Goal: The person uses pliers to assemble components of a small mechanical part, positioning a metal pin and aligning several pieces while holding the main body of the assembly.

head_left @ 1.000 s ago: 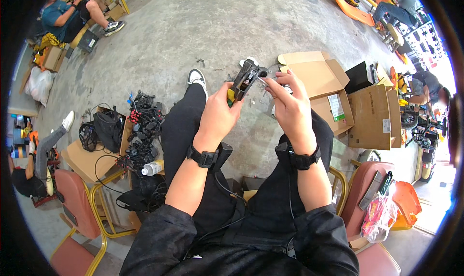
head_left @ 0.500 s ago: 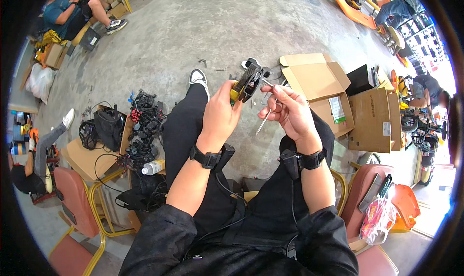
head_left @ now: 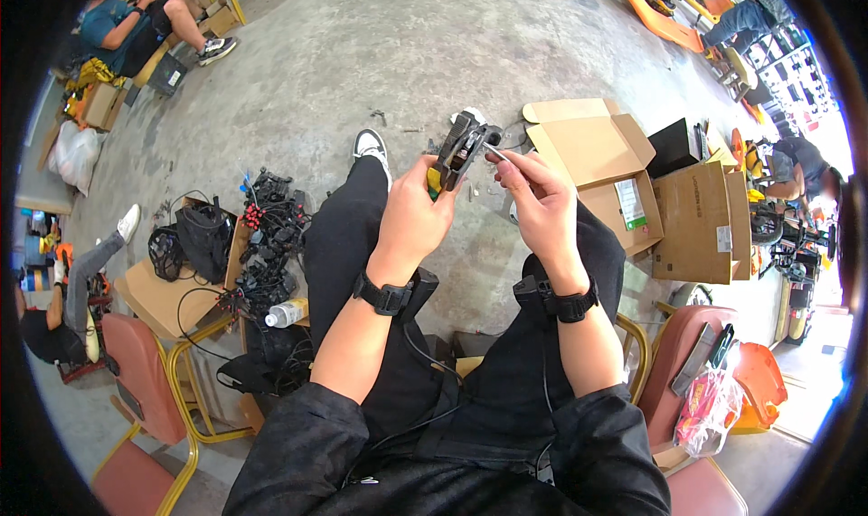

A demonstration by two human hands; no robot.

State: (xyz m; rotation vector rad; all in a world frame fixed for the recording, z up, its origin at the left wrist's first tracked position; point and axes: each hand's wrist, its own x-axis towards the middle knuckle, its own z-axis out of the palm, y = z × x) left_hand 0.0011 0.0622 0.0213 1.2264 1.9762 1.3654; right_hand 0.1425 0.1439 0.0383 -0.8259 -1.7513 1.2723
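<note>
My left hand (head_left: 414, 210) is closed around a black device with yellow parts (head_left: 462, 154), held up over the gap between my knees. What kind of device it is I cannot tell. In my right hand (head_left: 542, 199) a thin silver metal tool (head_left: 495, 152) is pinched between thumb and fingers. Its tip meets the right side of the device, near the upper end. The rest of the tool is hidden by my fingers. Both wrists wear black straps with small boxes and cables.
Open cardboard boxes (head_left: 696, 217) stand to the right. At left lie a pile of black cables and parts (head_left: 271, 217), a plastic bottle (head_left: 287, 313) and a box with a black bag (head_left: 203, 236). Pink chairs flank me. Another person (head_left: 127, 32) sits at far left.
My right hand has turned and its fingers have closed in. The tool's lower end, which stuck out below the hand, is now hidden. The device has tilted slightly in my left hand.
</note>
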